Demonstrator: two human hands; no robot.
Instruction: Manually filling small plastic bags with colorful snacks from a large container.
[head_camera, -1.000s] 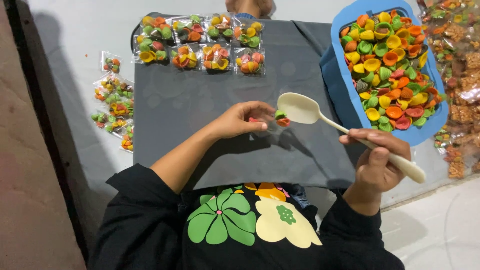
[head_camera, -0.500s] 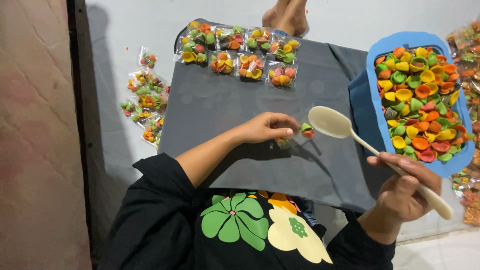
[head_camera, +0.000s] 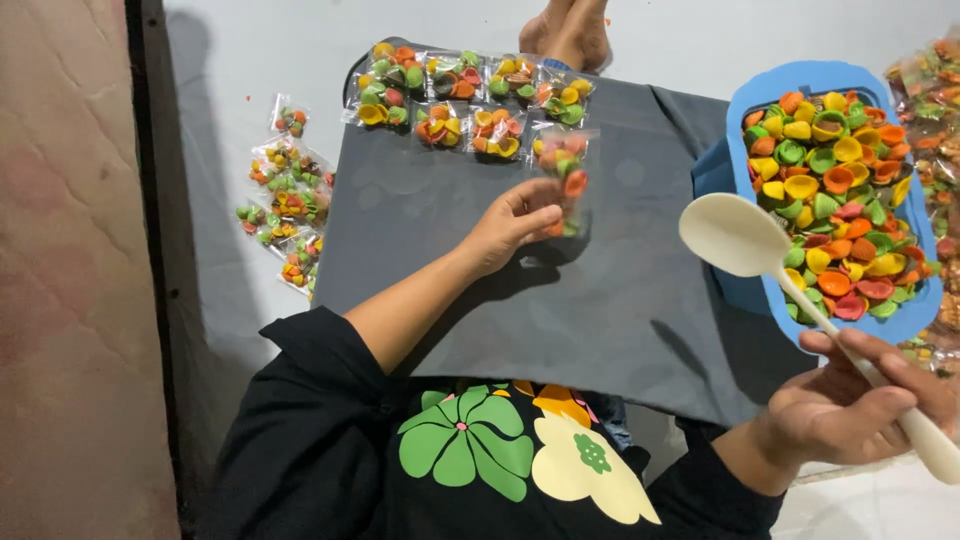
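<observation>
Looking down from the head view: left hand raised over the grey board, fingers pinched shut on a small clear packet of coloured shell-shaped crackers, held upright just below the row of filled packets lined along the board's far edge; right hand low at the right, fingers wrapped closed around the handle of a cream plastic spoon, bowl empty and tilted up, hovering between the board and the blue tray; tray heaped with orange, yellow, green and red crackers, set against the board's right edge; more small packets scattered on the pale floor left of the board, well apart from both hands; bare feet beyond the far edge; black shirt with flower print at the bottom
</observation>
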